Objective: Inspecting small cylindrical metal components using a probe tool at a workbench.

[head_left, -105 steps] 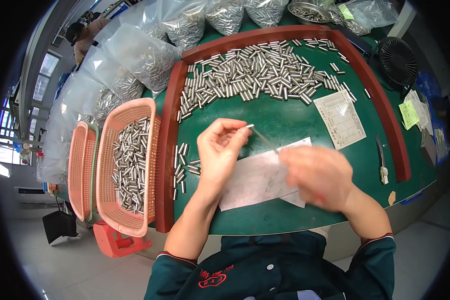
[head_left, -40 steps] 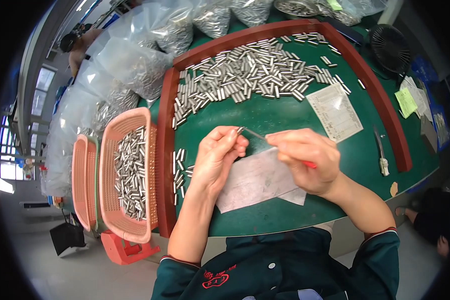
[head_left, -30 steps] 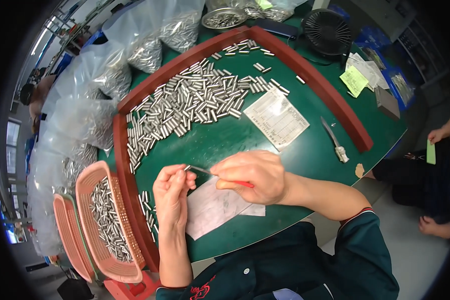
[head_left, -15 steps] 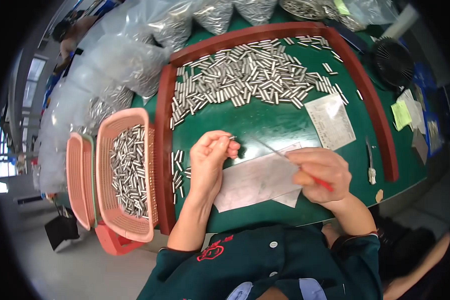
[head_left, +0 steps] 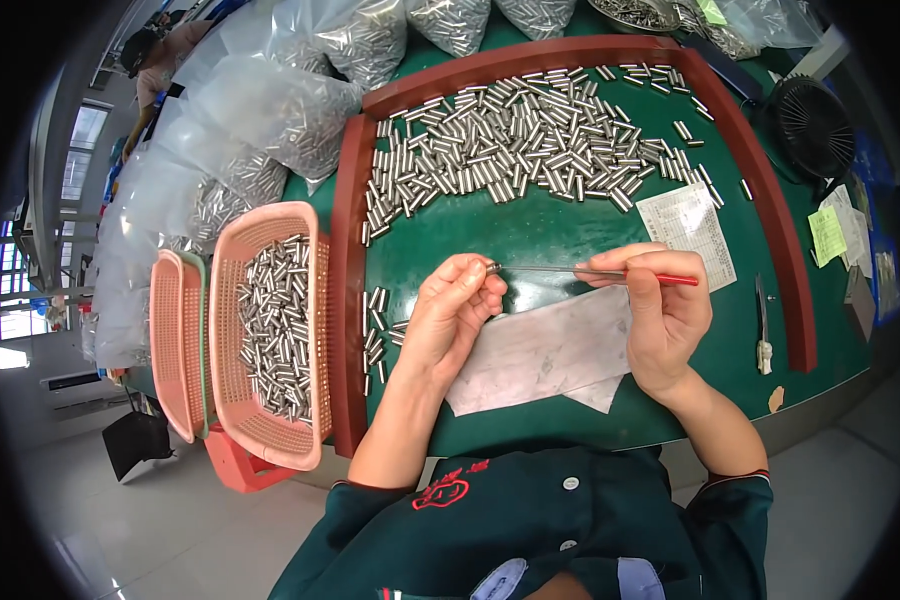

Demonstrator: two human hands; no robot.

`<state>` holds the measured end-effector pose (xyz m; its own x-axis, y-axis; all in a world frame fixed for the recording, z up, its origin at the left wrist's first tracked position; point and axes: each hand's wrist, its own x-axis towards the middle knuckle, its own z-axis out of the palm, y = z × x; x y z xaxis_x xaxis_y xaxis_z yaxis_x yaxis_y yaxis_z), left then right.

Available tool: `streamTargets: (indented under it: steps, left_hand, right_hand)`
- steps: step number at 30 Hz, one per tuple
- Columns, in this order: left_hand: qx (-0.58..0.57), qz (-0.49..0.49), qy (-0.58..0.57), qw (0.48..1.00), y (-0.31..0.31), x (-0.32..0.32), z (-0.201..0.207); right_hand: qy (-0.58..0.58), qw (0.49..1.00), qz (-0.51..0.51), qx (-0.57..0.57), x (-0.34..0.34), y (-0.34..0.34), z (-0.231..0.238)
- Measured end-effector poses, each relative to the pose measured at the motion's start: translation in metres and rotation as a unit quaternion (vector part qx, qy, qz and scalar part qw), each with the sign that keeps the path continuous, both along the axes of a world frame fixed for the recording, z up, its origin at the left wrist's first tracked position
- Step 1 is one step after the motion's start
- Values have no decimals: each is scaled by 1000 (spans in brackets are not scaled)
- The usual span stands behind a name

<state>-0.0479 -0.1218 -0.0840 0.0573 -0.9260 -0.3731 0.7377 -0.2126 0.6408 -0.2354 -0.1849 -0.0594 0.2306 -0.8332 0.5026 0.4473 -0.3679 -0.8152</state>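
Centrally, above the middle of the green desk (head_left: pixel 530 240), my left hand (head_left: pixel 448 318) pinches a small metal cylinder (head_left: pixel 492 268) between thumb and fingertips, fingers drawn close around it. My right hand (head_left: pixel 658 312) grips a thin rod tool (head_left: pixel 570 271) with a red handle, held almost level; the rod's tip meets the open end of the cylinder (whether it enters the bore cannot be told). Beneath both hands lies a smudged sheet of paper (head_left: pixel 540 350), toward the desk's near edge. A red-brown raised border (head_left: pixel 348 300) frames the working area on the left, far and right sides. Along the far part of the desk spreads a loose heap of cylinders (head_left: pixel 510 150); a smaller cluster of cylinders (head_left: pixel 374 330) lies just inside the left border, beside my left wrist. Outside the left edge sits a pink mesh basket (head_left: pixel 270 330) filled with more cylinders, with an empty pink basket (head_left: pixel 178 350) beside it. Clear bags of cylinders (head_left: pixel 290 100) pile up at the far left corner. A printed slip (head_left: pixel 692 225) lies right of centre, a small tool (head_left: pixel 762 325) rests near the right border, and a black fan (head_left: pixel 815 125) stands beyond it.
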Motion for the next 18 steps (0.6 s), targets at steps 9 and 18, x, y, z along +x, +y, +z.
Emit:
streamTargets:
  steps: [9,18]
  left_hand:
    - [-22,4,-49,999,1,-1,0]
    - [9,13,-93,996,1,-2,2]
  right_hand:
    - [32,999,1,-10,1,0,-5]
    - [25,996,-69,-47,-6,-13,-1]
